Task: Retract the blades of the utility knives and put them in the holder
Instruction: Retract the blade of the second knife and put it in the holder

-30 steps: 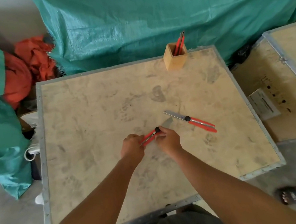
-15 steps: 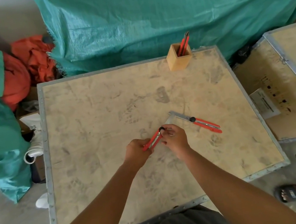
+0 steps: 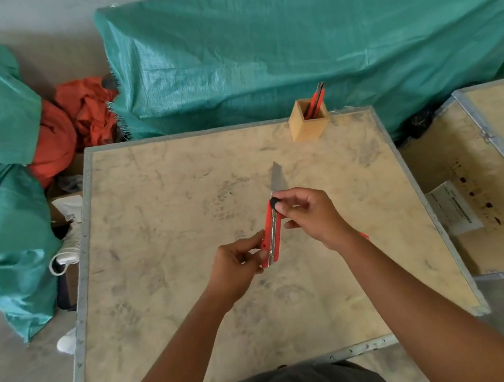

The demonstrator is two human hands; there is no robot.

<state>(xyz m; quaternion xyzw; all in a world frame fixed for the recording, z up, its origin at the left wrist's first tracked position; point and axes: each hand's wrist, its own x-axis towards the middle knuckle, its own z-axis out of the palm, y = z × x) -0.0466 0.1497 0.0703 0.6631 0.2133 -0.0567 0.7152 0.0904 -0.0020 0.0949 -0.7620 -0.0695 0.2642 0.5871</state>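
While green woven tarpaulin [image 3: 287, 41] and orange cloth [image 3: 82, 118] crowd the far edge, the stained plywood counter [image 3: 159, 237] is open around the red utility knife [image 3: 271, 233]. Its long axis runs near-to-far above the counter's centre, flat steel blade [image 3: 276, 178] extended toward the square wooden holder [image 3: 304, 125], which contains knives. The left hand [image 3: 239, 266] has its grip clamped on the handle's rear; the right hand [image 3: 313, 214] pinches the black slider knob [image 3: 274, 201].
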